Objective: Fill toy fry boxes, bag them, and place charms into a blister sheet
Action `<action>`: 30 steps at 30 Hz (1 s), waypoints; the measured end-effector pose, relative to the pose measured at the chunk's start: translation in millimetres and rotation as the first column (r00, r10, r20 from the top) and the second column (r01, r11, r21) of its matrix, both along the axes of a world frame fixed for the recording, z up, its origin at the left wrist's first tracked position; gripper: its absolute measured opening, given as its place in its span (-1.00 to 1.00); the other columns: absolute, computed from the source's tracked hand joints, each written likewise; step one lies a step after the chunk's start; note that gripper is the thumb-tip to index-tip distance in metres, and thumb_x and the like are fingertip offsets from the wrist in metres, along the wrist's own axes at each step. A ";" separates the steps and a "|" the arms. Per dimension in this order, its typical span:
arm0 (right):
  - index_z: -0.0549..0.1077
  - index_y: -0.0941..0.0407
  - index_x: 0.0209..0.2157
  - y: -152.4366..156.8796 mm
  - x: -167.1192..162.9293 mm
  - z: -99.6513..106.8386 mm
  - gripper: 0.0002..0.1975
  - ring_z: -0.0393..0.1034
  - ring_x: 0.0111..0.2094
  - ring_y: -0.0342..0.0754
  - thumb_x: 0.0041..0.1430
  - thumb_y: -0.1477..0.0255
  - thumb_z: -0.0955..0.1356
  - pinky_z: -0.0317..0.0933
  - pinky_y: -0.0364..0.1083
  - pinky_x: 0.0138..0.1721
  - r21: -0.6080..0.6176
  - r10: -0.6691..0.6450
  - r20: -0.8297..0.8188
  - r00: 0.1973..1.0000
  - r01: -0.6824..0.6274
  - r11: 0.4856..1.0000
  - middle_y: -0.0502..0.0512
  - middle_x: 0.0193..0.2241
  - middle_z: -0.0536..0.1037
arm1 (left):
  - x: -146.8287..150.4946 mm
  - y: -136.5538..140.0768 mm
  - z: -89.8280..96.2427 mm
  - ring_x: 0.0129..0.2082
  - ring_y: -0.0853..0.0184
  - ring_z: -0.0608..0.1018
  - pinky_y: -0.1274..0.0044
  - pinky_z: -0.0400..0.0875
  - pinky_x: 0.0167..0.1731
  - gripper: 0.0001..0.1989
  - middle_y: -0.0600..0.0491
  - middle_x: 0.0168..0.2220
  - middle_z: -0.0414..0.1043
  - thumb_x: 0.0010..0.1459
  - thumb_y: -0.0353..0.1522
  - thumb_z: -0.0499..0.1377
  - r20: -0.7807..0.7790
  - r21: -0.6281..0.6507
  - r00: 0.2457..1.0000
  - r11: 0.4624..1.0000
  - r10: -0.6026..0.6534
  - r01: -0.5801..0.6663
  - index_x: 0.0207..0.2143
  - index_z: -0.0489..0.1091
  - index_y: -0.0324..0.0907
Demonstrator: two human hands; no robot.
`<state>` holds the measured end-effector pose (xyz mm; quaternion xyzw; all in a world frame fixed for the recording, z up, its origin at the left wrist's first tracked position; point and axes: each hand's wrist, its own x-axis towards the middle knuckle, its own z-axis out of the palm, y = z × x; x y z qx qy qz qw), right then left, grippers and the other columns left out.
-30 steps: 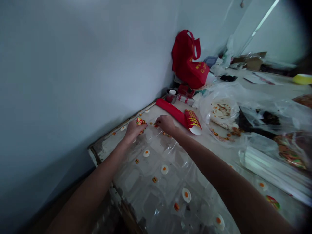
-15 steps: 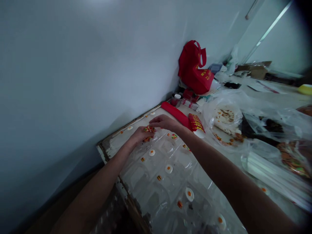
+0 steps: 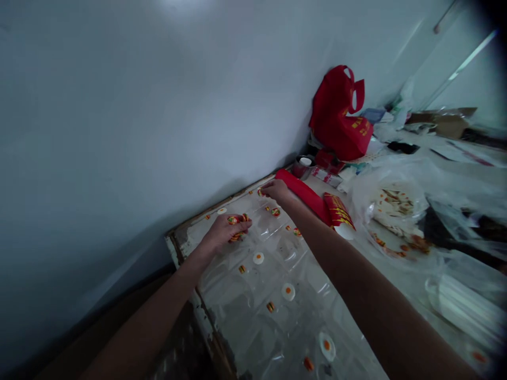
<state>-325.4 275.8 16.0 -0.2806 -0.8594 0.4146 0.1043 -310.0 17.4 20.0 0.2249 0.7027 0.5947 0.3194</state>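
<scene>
My left hand (image 3: 219, 231) is closed around a small bunch of miniature toy pizzas (image 3: 234, 221), round and red with green and yellow marks. At the far end of the clear plastic moulded sheet (image 3: 253, 301), my right hand (image 3: 276, 189) pinches one miniature toy pizza (image 3: 260, 192) at its fingertips, low over the surface. Spread across the sheet are several miniature fried eggs (image 3: 288, 292) and miniature burgers (image 3: 270, 306). Two more toy pizzas lie on it, one of them (image 3: 276, 211) just below my right wrist.
Beside my right forearm lie a red roll (image 3: 303, 194) and a red and yellow packet (image 3: 338, 209). A red bag (image 3: 340, 119) leans against the wall. Clear plastic bags (image 3: 364, 182) with more small pieces crowd the right side. The table's worn edge (image 3: 206, 316) runs along the left.
My right hand has moved away from my left hand to the sheet's far end, with a toy pizza at its fingertips. My left hand still holds its bunch. The view has shifted left.
</scene>
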 end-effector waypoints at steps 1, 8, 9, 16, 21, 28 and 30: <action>0.60 0.21 -0.37 -3.0 -7.0 -1.6 -0.90 0.45 -0.46 -0.10 0.01 0.50 0.45 0.24 -0.19 -0.44 0.046 -0.008 0.019 1.000 0.007 0.999 0.12 -0.47 0.60 | -0.9 -2.4 -2.6 -0.51 0.41 0.46 0.59 0.27 -0.48 -0.61 0.05 -0.49 0.49 -0.07 -0.07 0.38 -0.011 0.016 1.000 1.000 0.008 -0.008 -0.41 0.54 -0.23; 0.60 0.15 -0.38 -24.9 -9.7 2.9 -0.89 0.44 -0.13 0.05 -0.04 0.49 0.50 0.20 -0.13 -0.22 0.334 -0.037 0.047 0.998 0.019 0.942 0.19 -0.26 0.61 | -4.3 -9.8 -8.8 -0.39 0.35 0.53 0.56 0.35 -0.35 -0.56 -0.02 -0.33 0.55 -0.09 -0.12 0.40 0.076 0.043 0.996 0.998 0.043 -0.047 -0.22 0.58 -0.22; 0.60 0.15 -0.39 -31.2 -3.8 6.6 -0.93 0.44 -0.15 0.03 0.01 0.46 0.49 0.18 -0.14 -0.24 0.356 -0.025 0.044 0.999 0.008 0.934 0.16 -0.29 0.61 | -4.5 -11.3 -8.7 -0.40 0.35 0.52 0.56 0.34 -0.37 -0.57 -0.02 -0.34 0.54 -0.08 -0.11 0.40 0.074 0.047 0.996 0.998 0.048 -0.052 -0.24 0.58 -0.23; 0.65 0.12 -0.40 -98.2 66.8 26.3 -0.69 0.29 -0.51 -0.16 -0.06 0.15 0.51 0.07 -0.17 -0.48 -0.258 0.373 -0.083 0.924 -0.381 0.888 -0.01 -0.54 0.54 | 2.9 -24.1 -2.7 -0.51 0.42 0.39 0.58 0.21 -0.47 -0.63 0.08 -0.50 0.44 -0.03 -0.09 0.35 -0.068 0.032 0.998 0.999 0.016 -0.014 -0.41 0.54 -0.25; 0.63 0.13 -0.46 -118.4 98.7 28.3 -0.69 0.16 -0.58 -0.24 -0.28 0.25 0.58 0.00 -0.20 -0.54 -0.662 0.266 -0.136 0.954 -0.287 0.692 -0.02 -0.56 0.52 | 13.8 -44.9 11.2 -0.53 0.43 0.37 0.59 0.19 -0.49 -0.61 0.06 -0.49 0.44 -0.01 -0.05 0.32 0.022 0.065 0.993 0.992 -0.114 0.112 -0.41 0.54 -0.24; 0.59 0.12 -0.39 -149.3 118.2 26.9 -0.65 0.24 -0.52 -0.22 -0.12 0.14 0.53 0.08 -0.20 -0.50 -0.664 0.271 -0.108 0.957 -0.272 0.696 0.02 -0.47 0.55 | 28.7 -80.8 -0.8 -0.54 0.41 0.38 0.60 0.18 -0.51 -0.55 0.05 -0.51 0.44 0.04 0.02 0.27 0.025 0.013 0.999 1.000 -0.023 0.023 -0.38 0.54 -0.23; 0.62 0.11 -0.34 -159.1 119.1 25.7 -0.65 0.21 -0.54 -0.22 -0.07 0.13 0.51 0.03 -0.20 -0.52 -0.582 0.305 -0.128 0.944 -0.320 0.747 0.00 -0.49 0.54 | 31.7 -83.3 -5.0 -0.54 0.40 0.39 0.59 0.19 -0.51 -0.54 0.06 -0.52 0.43 0.02 0.02 0.28 -0.047 -0.011 0.999 1.000 0.015 -0.016 -0.38 0.54 -0.22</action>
